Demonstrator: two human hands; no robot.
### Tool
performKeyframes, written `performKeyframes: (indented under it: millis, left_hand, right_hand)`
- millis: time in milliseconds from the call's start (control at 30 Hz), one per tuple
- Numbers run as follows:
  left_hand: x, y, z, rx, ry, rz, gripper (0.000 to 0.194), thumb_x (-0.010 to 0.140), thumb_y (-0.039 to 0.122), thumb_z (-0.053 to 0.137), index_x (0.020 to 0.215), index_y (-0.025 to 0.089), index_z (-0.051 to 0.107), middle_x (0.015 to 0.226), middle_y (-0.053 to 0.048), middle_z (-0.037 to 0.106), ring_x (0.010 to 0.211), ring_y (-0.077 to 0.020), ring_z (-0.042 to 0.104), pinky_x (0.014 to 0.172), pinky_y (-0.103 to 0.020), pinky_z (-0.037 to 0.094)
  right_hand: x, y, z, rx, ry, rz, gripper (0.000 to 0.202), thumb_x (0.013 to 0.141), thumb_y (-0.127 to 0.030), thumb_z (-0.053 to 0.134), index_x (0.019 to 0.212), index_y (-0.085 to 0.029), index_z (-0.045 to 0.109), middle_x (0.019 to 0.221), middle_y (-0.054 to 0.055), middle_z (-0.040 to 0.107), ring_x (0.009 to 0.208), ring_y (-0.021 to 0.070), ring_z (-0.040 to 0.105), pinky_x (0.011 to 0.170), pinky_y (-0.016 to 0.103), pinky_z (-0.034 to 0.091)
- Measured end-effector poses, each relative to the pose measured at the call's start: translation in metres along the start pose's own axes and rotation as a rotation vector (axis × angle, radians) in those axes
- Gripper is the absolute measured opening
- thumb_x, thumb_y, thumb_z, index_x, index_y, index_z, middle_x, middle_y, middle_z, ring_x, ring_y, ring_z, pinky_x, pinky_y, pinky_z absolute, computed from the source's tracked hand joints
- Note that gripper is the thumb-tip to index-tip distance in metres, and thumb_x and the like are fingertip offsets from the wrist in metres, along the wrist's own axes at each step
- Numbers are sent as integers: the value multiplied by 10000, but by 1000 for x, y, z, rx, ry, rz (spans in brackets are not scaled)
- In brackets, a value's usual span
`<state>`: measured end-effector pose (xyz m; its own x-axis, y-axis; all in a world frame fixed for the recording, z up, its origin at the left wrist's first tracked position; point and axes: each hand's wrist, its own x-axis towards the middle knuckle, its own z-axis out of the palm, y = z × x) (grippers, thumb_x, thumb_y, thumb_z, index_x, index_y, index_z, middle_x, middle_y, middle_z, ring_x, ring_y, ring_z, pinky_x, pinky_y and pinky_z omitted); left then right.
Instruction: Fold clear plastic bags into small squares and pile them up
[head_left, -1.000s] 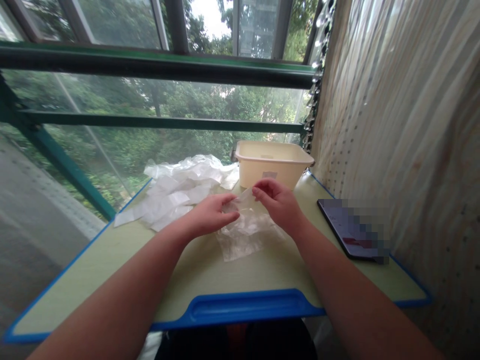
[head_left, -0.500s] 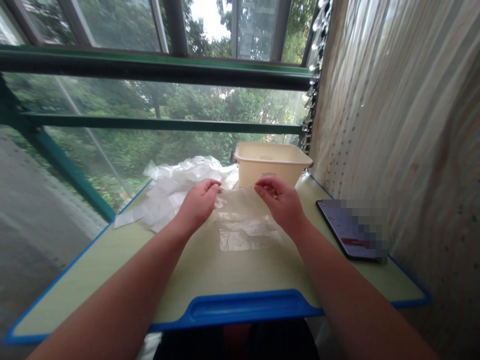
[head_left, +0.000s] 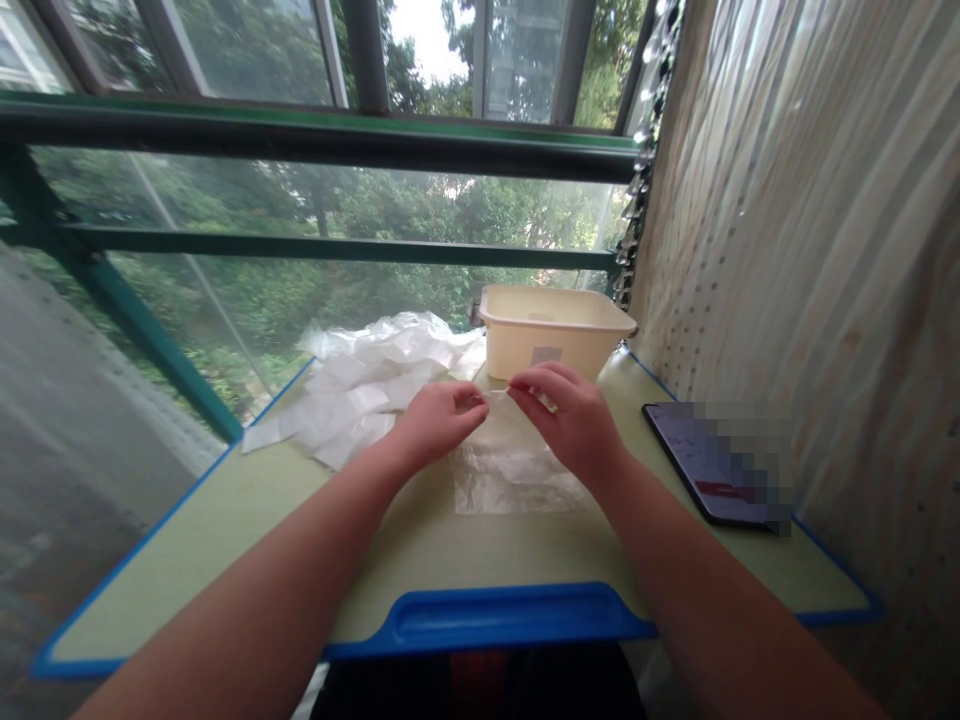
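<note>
From far away I see what looks like a home balcony: windows (head_left: 262, 50), green rail (head_left: 360, 248), curtain (head_left: 810, 250), trees (head_left: 420, 208) outside.

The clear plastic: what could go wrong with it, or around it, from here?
1. The clear plastic looks thin, and the right hand pinches its upper edge beside the left hand's fingertips; a hard pull might tear it.
2. The tub stands just beyond the hands, so a forward push could bump it.
3. The tablet lies near the table's right edge; a stray elbow might nudge it off.
</note>
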<state>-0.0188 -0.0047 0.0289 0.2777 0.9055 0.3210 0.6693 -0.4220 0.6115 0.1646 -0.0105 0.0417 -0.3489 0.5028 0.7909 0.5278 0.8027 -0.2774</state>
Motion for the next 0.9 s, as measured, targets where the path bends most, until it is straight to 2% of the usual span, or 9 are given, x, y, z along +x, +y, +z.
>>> performKeyframes:
  millis: [100,233,433,533,600,667,767,833,900]
  left_hand:
    - [1,1,-2,-213,-49,-143,217,740,343,489,739,152,592,627,-10,602,596,-154,608,518,-242,472]
    - [1,0,-7,-447,-69,-274,147,693,274,511,749,152,569,622,2,568,561,-149,613,411,-207,459]
    - [3,-8,-14,-530,-142,-364,176,654,264,551,788,157,589,664,-10,597,548,-141,608,394,-197,454]
    - [3,-11,-15,-531,-156,-398,211,638,234,536,828,167,600,681,-16,605,571,-157,618,406,-210,468]
    - [3,-11,-16,-551,-180,-410,222,634,221,522,833,167,604,694,-23,609,585,-163,622,421,-220,479]
    - [4,-9,-18,-580,-203,-435,233,626,215,519,839,166,601,731,-31,618,586,-162,621,432,-227,487]
    - [4,-7,-20,-610,-198,-473,257,629,250,543,869,165,586,788,-43,623,564,-148,608,448,-244,501]
    - [4,-6,-19,-601,-182,-465,278,645,319,570,873,161,576,805,-49,618,555,-138,595,450,-251,505]
    - [3,-7,-16,-548,-170,-428,349,631,385,617,888,154,567,789,-52,615,568,-142,590,442,-244,497]
  right_hand:
    - [-4,-7,0,-142,-24,-151,147,846,-224,483,916,-193,609,859,58,614,820,165,533,755,297,412]
    - [-7,-17,6,-258,-210,-327,165,849,-198,466,919,-192,615,863,56,615,793,160,503,741,301,385]
    - [-11,-20,16,-281,-503,-366,173,816,-188,486,724,-189,632,752,43,605,746,155,483,701,294,364]
    - [-11,-23,10,-119,-528,-261,139,787,-236,532,730,-206,656,760,32,618,727,145,500,710,283,379]
    - [-9,-23,4,36,-482,-140,162,797,-280,524,772,-202,664,766,29,624,705,132,522,685,259,397]
    - [-6,-18,1,108,-359,40,235,840,-302,459,816,-181,659,750,32,626,671,122,541,641,239,410]
    - [-5,-1,7,-10,-161,308,292,848,-334,432,957,-157,636,834,62,645,746,156,573,671,262,431]
    - [-7,12,15,-42,-265,366,385,799,-394,496,1075,-147,603,957,97,642,881,206,571,755,307,435]
    - [-9,21,21,18,-430,419,420,781,-444,504,1058,-152,622,1003,105,640,918,222,572,787,325,437]
